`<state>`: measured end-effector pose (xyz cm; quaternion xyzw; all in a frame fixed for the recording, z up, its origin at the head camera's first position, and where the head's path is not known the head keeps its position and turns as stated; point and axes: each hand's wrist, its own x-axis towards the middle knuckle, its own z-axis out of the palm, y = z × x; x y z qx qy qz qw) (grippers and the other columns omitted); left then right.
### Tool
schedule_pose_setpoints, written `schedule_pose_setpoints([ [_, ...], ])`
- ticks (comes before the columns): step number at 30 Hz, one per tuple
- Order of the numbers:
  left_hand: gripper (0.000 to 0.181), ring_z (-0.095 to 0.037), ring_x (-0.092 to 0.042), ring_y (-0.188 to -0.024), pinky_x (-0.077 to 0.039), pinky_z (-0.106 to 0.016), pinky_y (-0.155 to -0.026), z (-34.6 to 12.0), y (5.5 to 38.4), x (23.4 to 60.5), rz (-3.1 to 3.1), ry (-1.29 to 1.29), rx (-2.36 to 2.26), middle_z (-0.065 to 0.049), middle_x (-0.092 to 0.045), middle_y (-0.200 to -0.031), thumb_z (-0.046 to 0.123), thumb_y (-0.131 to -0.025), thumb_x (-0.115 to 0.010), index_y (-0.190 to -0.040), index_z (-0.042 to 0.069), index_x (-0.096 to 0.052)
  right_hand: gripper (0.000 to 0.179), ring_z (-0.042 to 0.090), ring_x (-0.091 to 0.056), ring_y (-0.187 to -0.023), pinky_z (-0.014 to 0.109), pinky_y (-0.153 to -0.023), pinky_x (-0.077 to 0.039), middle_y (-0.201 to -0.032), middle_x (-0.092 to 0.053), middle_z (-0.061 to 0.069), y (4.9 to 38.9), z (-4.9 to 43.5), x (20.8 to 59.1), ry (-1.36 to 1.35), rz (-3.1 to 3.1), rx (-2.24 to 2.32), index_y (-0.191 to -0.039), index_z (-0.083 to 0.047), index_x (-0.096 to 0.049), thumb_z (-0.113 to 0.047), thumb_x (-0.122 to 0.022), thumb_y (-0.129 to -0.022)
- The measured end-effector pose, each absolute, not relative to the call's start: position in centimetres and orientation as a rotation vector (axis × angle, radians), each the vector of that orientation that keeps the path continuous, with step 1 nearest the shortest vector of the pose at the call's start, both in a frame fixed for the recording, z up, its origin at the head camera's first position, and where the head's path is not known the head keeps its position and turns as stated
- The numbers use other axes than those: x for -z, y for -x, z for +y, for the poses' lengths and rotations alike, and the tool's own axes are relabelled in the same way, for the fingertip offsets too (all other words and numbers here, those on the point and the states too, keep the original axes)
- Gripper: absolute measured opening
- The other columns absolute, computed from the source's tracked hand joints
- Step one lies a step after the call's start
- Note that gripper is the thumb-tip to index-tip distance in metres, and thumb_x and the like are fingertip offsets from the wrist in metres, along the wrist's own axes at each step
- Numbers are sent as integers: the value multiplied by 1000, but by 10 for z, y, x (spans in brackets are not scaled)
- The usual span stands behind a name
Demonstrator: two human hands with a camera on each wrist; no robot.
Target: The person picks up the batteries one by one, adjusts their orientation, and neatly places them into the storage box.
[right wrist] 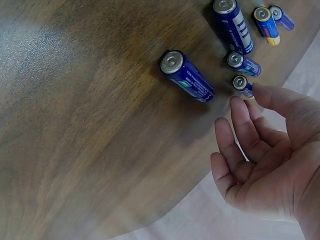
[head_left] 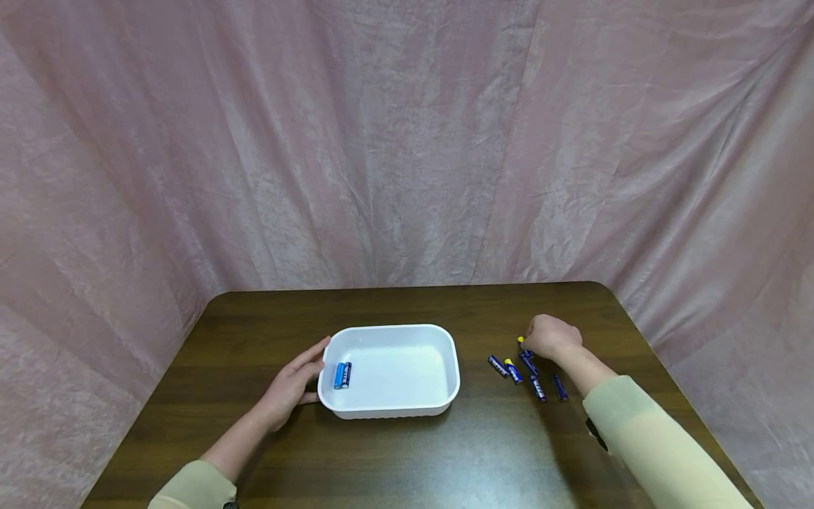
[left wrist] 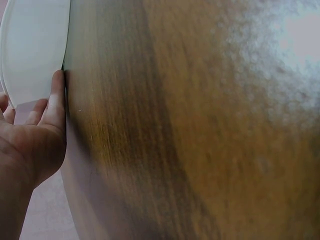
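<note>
A white plastic tray (head_left: 394, 408) stands on the table. My left hand (head_left: 289, 389) rests against the tray's left side, fingers extended along the wall and rim. Inside, by that side, lie a light blue battery (head_left: 339, 376) and a dark blue battery (head_left: 346, 375). To the right of the tray, my right hand (head_left: 552, 336) pinches a small blue battery (right wrist: 240, 84) with a yellow end between thumb and fingertips, partly hidden by them. Around it lie several blue batteries, among them a larger one (right wrist: 188, 77) and a yellow-ended one (head_left: 513, 371).
The dark wooden table (head_left: 394, 459) has rounded far corners. Pink curtain cloth (head_left: 394, 177) hangs behind it and at both sides. Another blue battery (head_left: 559, 387) lies under the right forearm's near side, and one more (head_left: 498, 366) lies nearest the tray.
</note>
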<state>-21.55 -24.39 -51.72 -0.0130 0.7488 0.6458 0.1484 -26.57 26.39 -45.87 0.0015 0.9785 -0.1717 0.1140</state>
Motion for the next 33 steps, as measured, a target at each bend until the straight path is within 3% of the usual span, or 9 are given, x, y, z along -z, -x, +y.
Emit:
schedule_pose_setpoints([
  [5,50,-34,-47,-138,-58,-45,-89,-245,216,517,2154,40,-1854,-4,-37,-162,37,-105,-57,-154,41,-45,41,14,-31,-51,32,-54,-28,-52,-34,-7,267,266,461,-8,2873,493,-53,-22,-40,-13,-61,-88],
  [28,50,-34,-46,-138,-58,-44,-90,-245,216,518,2157,34,-1848,-4,-35,-163,37,-105,-56,-154,41,-44,41,15,-36,-51,41,-65,-34,-51,-35,-6,265,270,463,-7,2913,453,-52,-22,-38,-14,-59,-86],
  [33,50,-34,-47,-137,-58,-44,-89,-246,216,518,2162,39,-1845,-5,-36,-163,38,-105,-56,-154,41,-44,28,18,-47,-61,46,-70,-39,-61,-50,-4,265,268,454,-12,2926,475,-62,-18,-54,-19,-63,-89],
])
